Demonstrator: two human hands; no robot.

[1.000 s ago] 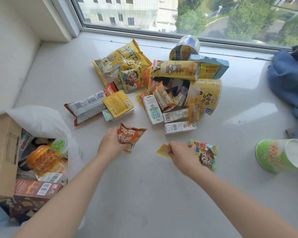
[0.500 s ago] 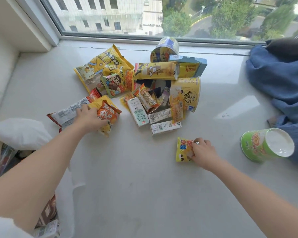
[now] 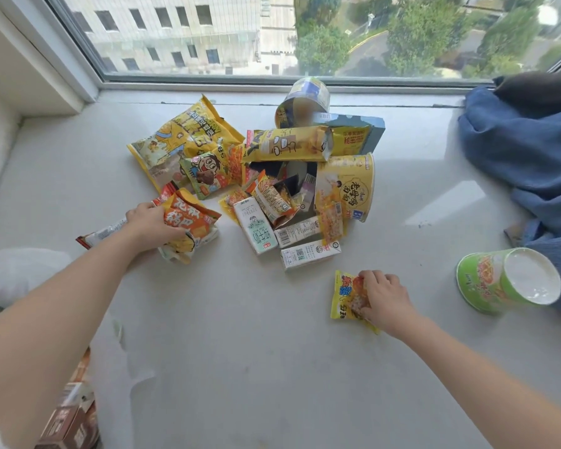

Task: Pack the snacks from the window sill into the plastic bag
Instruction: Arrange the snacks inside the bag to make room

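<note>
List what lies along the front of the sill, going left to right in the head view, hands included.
White plastic bag → left hand gripping an orange snack packet → white milk carton → right hand on a small yellow packet → green cup.

Glossy foil snack packets (image 3: 188,222), matt smooth sill (image 3: 240,367), blue cloth (image 3: 525,150).

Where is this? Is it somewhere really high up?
Probably a room on an upper floor. Snacks lie heaped on a wide window sill, and the window looks down on treetops, a road and another building. Blue cloth lies on the sill.
</note>
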